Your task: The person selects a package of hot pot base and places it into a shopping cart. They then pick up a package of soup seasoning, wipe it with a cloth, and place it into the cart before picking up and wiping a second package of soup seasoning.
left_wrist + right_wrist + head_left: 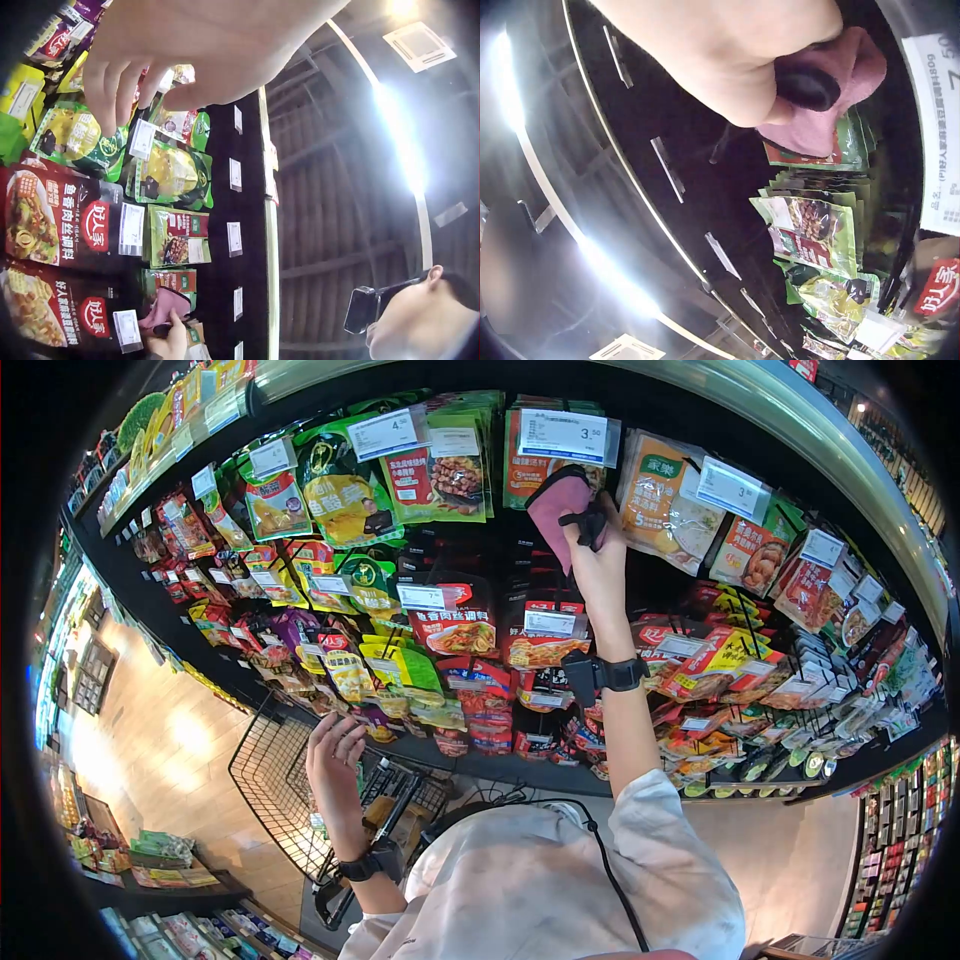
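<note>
My right hand [600, 570] is raised to the upper row of hanging packets and grips a pink cloth [558, 515] with a black edge and a black strap-like part. The cloth overlaps the front of a seasoning packet [530, 455] under a price tag. In the right wrist view the fingers curl round the cloth [864, 71], close to a red and green packet [847, 146]. My left hand [338, 770] hangs before the lower packets with loosely bent fingers and nothing in it; the left wrist view shows that hand [202, 45] in front of green and yellow packets [82, 139].
Several rows of seasoning packets [455, 625] hang on hooks with price tags [562, 435] jutting out. A curved shelf edge [850, 460] runs above. A black wire shopping cart [285, 790] stands low on the left, on a wooden floor [165, 725].
</note>
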